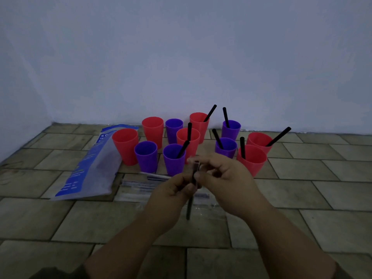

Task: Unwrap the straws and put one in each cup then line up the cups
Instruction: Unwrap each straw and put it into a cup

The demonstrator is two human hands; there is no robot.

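Gripping a black straw [189, 206] near its upper end, the left hand [173, 190] is curled shut around it, fingers folded and thumb pressed against the shaft; the straw hangs down below the hand, above the tiled floor [302, 198]. The right hand [227, 178] is held just beside the left, thumb and forefinger pinched on a strip of clear wrapper [194, 161] at the straw's top end, the remaining fingers loosely bent. The wrapper is blurred, so how far it is peeled cannot be told.

Eleven cups are grouped on the floor near the pale wall [181, 57], beyond the hands. Seven already hold a black straw: the back red cup [198, 125], the middle red cup [186, 138], the front purple cup [173, 160], the back purple cup [231, 128], the purple cup in front of it [225, 148], the far-right red cup [258, 141] and the near-right red cup [251, 160]. Four are seen without straws: the left red cup [125, 146], the red cup behind it [152, 129], the small purple cup [173, 129] and the left purple cup [146, 156].

A blue and white bag [88, 170] lies flat at left, touching the left red cup. Wrapped straws [141, 185] are scattered on the floor beneath the hands.
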